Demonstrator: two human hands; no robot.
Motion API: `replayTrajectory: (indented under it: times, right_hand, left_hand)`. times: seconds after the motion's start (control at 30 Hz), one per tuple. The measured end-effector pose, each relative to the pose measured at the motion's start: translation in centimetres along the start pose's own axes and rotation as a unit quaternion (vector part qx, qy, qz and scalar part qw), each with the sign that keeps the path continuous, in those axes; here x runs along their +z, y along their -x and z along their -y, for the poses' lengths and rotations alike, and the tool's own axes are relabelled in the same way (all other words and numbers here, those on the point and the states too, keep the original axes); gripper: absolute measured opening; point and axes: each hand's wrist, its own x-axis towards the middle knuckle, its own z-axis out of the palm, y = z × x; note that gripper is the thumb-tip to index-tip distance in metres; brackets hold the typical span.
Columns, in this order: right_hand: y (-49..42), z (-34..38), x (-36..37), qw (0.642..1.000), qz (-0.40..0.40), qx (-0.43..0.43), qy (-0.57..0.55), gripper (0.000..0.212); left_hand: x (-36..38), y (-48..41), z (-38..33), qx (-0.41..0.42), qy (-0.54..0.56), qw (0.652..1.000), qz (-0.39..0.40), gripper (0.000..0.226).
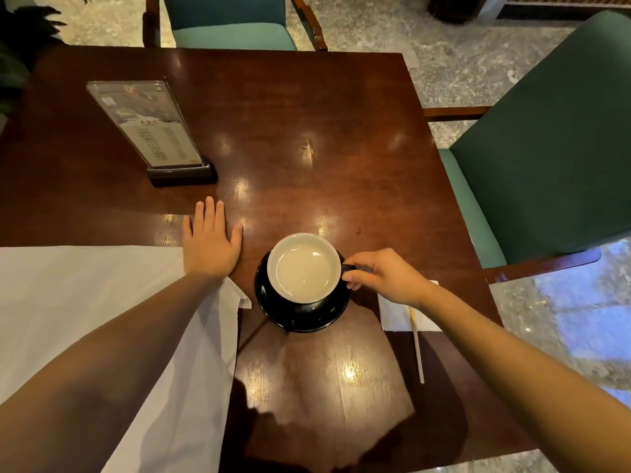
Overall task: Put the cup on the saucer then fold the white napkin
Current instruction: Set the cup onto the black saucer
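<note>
A dark, glossy wooden worktop point(307, 131) reflects ceiling lights, and pale stone floor shows around its edges. Nearest the viewer, a large white napkin point(102, 302) lies spread over the left side of the worktop, running under the left forearm. Below the right wrist sits a small white paper napkin point(396, 315) with a thin stirring stick point(418, 349) lying across it.

The left hand point(211, 244) lies flat, palm down, its fingers point(209, 213) spread and holding nothing; the heel rests on the big napkin's far corner and the fingertips on bare wood. Just right of it, the black saucer point(300, 319) carries the cup point(304, 268), white inside with pale liquid. The right hand point(386, 274) has its fingers point(351, 276) pinched around the cup's handle, on the cup's right side.

Beyond the left hand stands a clear menu holder point(150, 128) on a dark base. Past the worktop, green upholstered chairs point(546, 148) stand at the far and right sides.
</note>
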Motion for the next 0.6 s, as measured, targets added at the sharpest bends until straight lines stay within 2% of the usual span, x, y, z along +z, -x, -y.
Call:
replayTrajectory:
  times: [0.6]
  right_hand:
    - [-0.14, -0.22, 0.3, 0.997, -0.001, -0.003, 0.075, 0.033]
  left_hand:
    - [-0.01, -0.09, -0.03, -0.004, 0.003, 1.0, 0.011, 0.062]
